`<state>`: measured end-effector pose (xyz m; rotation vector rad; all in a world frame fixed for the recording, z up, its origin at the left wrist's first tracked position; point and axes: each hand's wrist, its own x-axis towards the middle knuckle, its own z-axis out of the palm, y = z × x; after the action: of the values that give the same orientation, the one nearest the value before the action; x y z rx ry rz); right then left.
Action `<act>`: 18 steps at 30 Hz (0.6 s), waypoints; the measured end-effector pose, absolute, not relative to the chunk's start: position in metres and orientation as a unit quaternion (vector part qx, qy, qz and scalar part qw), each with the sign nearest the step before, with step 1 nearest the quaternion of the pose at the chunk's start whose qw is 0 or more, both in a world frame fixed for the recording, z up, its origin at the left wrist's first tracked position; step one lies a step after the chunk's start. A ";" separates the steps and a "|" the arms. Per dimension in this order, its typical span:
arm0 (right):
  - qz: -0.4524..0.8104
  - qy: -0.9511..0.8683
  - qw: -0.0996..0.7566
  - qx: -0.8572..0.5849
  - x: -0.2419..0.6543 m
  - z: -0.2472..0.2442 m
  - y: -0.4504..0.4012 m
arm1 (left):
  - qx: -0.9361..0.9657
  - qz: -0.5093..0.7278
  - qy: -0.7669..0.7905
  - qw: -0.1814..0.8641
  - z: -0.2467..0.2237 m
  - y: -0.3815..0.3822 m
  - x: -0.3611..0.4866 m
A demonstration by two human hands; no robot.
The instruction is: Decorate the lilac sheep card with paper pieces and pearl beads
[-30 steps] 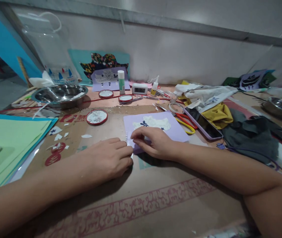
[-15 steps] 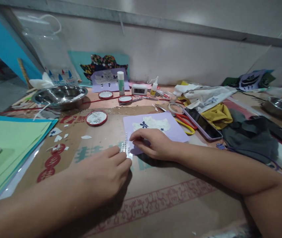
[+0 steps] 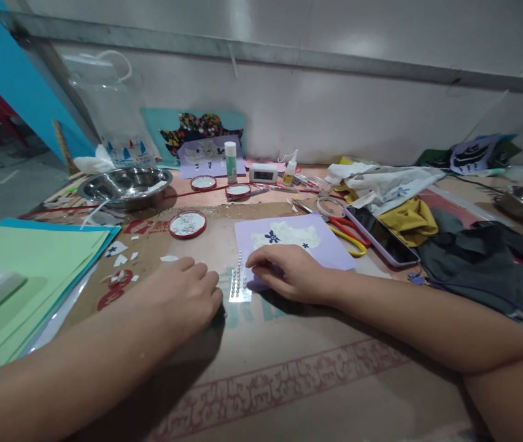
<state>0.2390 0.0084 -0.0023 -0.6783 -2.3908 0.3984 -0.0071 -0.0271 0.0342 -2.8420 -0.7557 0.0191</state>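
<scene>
A clear strip of small stick-on beads (image 3: 235,287) lies between my hands, its rows shiny and silvery. To its left, my left hand (image 3: 185,294) is closed above the table with its knuckles up, and its fingertips are hidden from me. A tiny shiny speck is beside its fingers. My right hand (image 3: 291,270) rests on a lilac sheet (image 3: 335,253), fingers curled towards the thumb at the strip's right edge. What it pinches, if anything, is too small to make out. A white cloth cutout (image 3: 305,234) with dark blue flowers lies on the lilac sheet, partly behind my right hand.
A red-rimmed lid (image 3: 188,224) holds small pale pieces. Green paper (image 3: 35,258) is stacked at left, near a metal bowl (image 3: 126,187). Behind stand a glue stick (image 3: 231,162) and a small clock (image 3: 263,174). Scissors (image 3: 351,242), a phone (image 3: 381,236) and cloth lie right.
My left hand has drawn left, away from the bead strip, uncovering more of it. My right hand stays at the strip's edge. The whole view has shifted slightly.
</scene>
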 end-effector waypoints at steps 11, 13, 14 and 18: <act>0.156 -0.909 0.288 -0.258 0.239 -0.004 0.009 | -0.975 0.071 -0.207 0.040 0.033 -0.033 0.006; 0.154 -0.909 0.289 -0.257 0.239 -0.004 0.009 | -0.965 0.108 -0.240 0.024 0.038 -0.030 0.006; 0.153 -0.910 0.288 -0.257 0.239 -0.005 0.009 | -0.955 0.128 -0.265 0.022 0.040 -0.028 0.005; 0.146 -0.911 0.289 -0.256 0.239 -0.005 0.009 | -0.922 0.120 -0.364 0.052 0.040 -0.006 -0.009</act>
<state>0.2395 0.0094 -0.0045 -0.6828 -2.4305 0.3886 -0.0094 -0.0060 0.0396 -2.8052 -1.1086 0.3660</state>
